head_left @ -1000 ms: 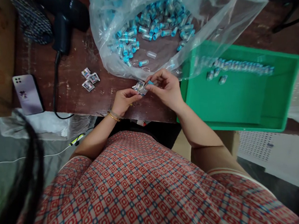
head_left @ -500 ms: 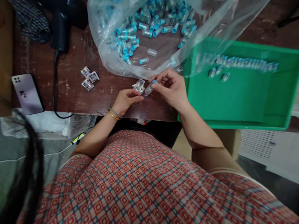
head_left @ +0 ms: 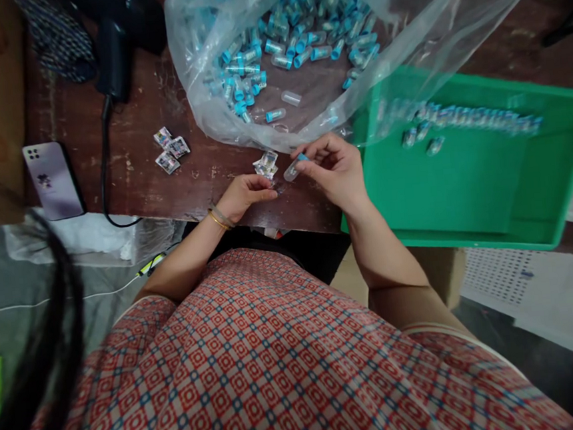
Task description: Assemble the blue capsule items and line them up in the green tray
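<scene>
Right hand (head_left: 335, 170) pinches a small clear vial with blue cap (head_left: 294, 168) between thumb and fingertips, held just above the brown table (head_left: 136, 168) near its front edge; left hand (head_left: 245, 195) sits beside it, fingers curled together, pinching what looks like a small bit, too small to tell. A stack of printed labels (head_left: 266, 164) lies between the hands, just short of the clear plastic bag (head_left: 238, 122) of vials. The green tray (head_left: 464, 186) overhangs the table edge at right with bare floor; three more labels (head_left: 170, 149) and a phone (head_left: 51, 179) lie left, well apart.
</scene>
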Motion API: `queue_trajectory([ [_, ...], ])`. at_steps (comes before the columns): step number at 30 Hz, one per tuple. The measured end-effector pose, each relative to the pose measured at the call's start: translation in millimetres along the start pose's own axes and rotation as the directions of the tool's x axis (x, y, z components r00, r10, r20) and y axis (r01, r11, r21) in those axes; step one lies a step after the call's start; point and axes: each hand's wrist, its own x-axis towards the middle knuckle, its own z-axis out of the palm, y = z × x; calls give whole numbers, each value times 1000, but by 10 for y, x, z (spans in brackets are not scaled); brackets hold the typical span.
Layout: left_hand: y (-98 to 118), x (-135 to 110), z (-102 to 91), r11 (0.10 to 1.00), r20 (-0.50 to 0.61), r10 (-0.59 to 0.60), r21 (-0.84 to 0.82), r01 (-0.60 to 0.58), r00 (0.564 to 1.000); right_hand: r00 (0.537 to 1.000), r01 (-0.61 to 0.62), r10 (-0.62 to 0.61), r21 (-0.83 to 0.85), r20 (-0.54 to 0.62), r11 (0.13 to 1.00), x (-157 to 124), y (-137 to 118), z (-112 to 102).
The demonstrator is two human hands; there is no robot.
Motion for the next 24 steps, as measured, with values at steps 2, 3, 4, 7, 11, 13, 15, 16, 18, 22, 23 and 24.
queue_trajectory([
  [2,-1,7,3,1000,-11,-3,-20,3,1000,1000,4,-4,13,-6,1000,-9,-29,-6],
  [3,-1,9,6,1000,-15,-5,-26,5,1000,1000,5,-5,13,-2,1000,-16,-43,-3],
  [4,-1,9,8,1000,-19,-8,-30,8,1000,1000,7,-7,9,5,1000,-25,-57,4],
  [7,-4,5,10,999,-16,-15,-32,15,1000,1000,15,-15,-39,20,999,-56,-78,37],
  [11,-1,-14,30,999,16,-20,-40,21,1000,999,25,-22,-97,32,995,-84,-35,78],
  [13,8,-31,65,999,10,8,-48,-7,1000,1000,16,-13,-108,27,994,-99,20,92],
  [15,13,-54,111,997,-5,37,-71,-37,999,1000,13,-14,-157,-5,988,-132,86,110],
  [16,13,-68,132,995,-8,36,-95,-36,999,999,19,-25,-190,-28,982,-160,121,121],
  [18,5,-101,164,986,10,-12,-169,13,1000,997,42,-57,-244,-56,969,-237,184,150],
  [22,8,-180,188,930,95,-146,-328,169,985,996,87,-94,-323,-8,942,-427,250,228],
  [23,19,-200,195,920,103,-155,-348,182,983,994,102,-108,-337,0,936,-465,252,249],
  [24,35,-218,204,915,103,-155,-360,182,982,992,116,-125,-344,-4,932,-494,250,268],
])
